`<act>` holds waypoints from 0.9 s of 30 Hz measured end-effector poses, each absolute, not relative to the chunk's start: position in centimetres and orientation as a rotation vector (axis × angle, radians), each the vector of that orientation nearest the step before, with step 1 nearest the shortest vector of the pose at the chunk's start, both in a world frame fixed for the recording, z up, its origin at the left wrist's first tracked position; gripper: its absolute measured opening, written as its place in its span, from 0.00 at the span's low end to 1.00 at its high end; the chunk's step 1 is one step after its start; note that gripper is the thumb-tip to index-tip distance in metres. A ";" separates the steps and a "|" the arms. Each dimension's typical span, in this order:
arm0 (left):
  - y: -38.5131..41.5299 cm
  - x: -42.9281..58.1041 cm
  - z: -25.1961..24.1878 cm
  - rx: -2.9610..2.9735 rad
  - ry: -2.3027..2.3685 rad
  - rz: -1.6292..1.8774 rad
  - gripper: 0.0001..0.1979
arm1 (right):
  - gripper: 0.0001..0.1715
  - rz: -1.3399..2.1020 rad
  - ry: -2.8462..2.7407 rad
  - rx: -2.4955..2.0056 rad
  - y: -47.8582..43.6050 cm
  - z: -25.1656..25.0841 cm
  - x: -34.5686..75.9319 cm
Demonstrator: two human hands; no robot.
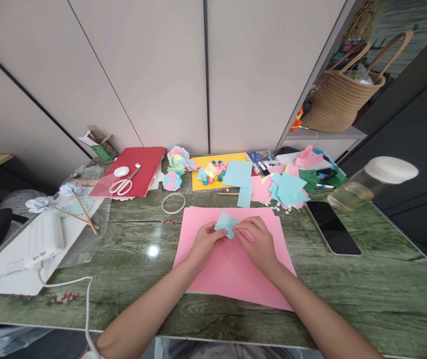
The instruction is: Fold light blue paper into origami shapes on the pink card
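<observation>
A small folded piece of light-blue paper (pixel 225 222) is held up between my two hands, over a stack of pink paper sheets (pixel 235 279). My left hand (pixel 206 242) pinches its left and lower edge with thumb and fingers. On the other side, the fingertips of my right hand (pixel 257 240) close on the paper's right edge. A crease and a small flap show on the side facing me. Part of the lower edge is hidden by my fingers.
Behind the pink stack lie loose light-blue squares (pixel 290 188), a yellow sheet (pixel 198 185) with small balls, and paper flowers (pixel 178 160). Scissors (pixel 125 183) rest on a red folder (pixel 138 154). At right are a phone (pixel 333 228) and a lidded bottle (pixel 362 185); a power bank (pixel 45 238) is left.
</observation>
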State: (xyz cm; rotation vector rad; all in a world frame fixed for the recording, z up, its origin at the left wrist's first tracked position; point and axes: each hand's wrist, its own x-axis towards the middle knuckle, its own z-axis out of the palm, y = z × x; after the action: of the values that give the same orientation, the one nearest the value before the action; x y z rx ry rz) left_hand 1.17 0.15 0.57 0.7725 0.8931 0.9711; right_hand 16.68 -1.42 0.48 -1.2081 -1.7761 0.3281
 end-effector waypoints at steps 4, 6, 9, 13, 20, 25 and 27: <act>0.1 1.2 1.0 0.736 0.881 0.988 0.07 | 0.12 0.201 -1.856 -1.100 -1.5 0.2 16.8; 0.1 1.2 1.1 0.725 0.875 1.008 0.06 | 0.13 0.150 -1.899 -1.048 -1.4 0.2 16.9; 0.1 1.1 1.0 0.722 0.866 1.034 0.05 | 0.14 0.096 -1.968 -0.999 -1.3 0.2 17.1; 0.3 0.9 0.9 0.730 0.866 1.057 0.05 | 0.15 0.024 -2.045 -0.961 -1.2 0.4 17.2; 0.4 1.0 0.8 0.728 0.889 1.061 0.09 | 0.13 -0.012 -2.114 -0.952 -1.2 0.4 17.4; 0.4 1.0 1.0 0.727 0.908 1.053 0.12 | 0.15 0.060 -2.153 -0.967 -1.2 0.0 17.8; 0.4 1.0 1.1 0.731 0.914 1.048 0.13 | 0.15 0.077 -2.153 -0.950 -1.2 -0.1 17.9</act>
State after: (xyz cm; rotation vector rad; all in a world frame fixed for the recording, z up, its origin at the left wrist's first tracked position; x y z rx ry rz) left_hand 0.99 0.39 1.10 0.7305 0.9138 1.0485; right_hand 17.90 -1.17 -0.07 -0.9503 -2.1527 0.0773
